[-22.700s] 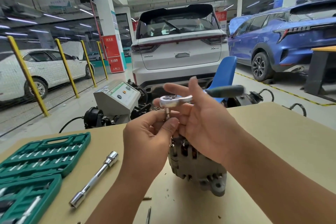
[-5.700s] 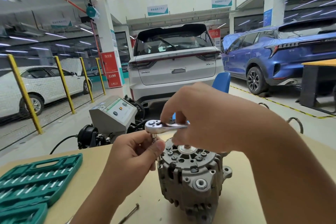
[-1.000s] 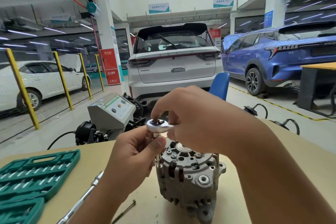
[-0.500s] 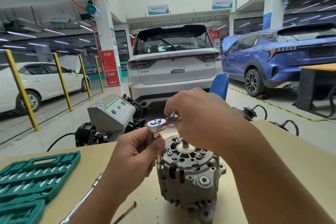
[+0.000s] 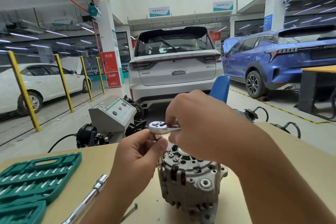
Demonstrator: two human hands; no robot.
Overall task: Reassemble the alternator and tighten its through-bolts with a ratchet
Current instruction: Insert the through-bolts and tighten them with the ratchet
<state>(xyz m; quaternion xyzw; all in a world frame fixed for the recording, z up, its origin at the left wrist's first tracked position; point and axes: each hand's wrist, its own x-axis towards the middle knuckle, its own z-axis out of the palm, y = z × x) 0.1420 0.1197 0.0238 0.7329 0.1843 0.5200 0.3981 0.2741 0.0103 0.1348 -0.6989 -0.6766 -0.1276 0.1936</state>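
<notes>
The alternator [image 5: 189, 182] stands on end on our tan workbench [image 5: 291, 152], just in front of us, its ribbed grey housing facing up and toward us. Above its left rim we hold the ratchet [image 5: 160, 127] level, its round chrome head sitting over a short extension that drops toward the housing edge.

Our left hand [image 5: 138, 158] comes up from below with the wrist bent and the forearm rising from the bottom of the view. Its thumb and forefinger are curled and pinch the extension just under the ratchet head; the other fingers fold in toward the palm.

Our right hand [image 5: 198, 123] reaches in from the right, forearm sloping down across the bench, knuckles up. Its fingers curl over the ratchet's neck and handle, gripping it right beside the head, so most of the handle is hidden beneath the palm. The two hands nearly touch at the tool.

On the bench to the left lies an open green socket case [image 5: 34, 180], and nearer us a long chrome extension bar [image 5: 91, 196]. A loose bolt [image 5: 130, 212] lies near the alternator's base.
</notes>
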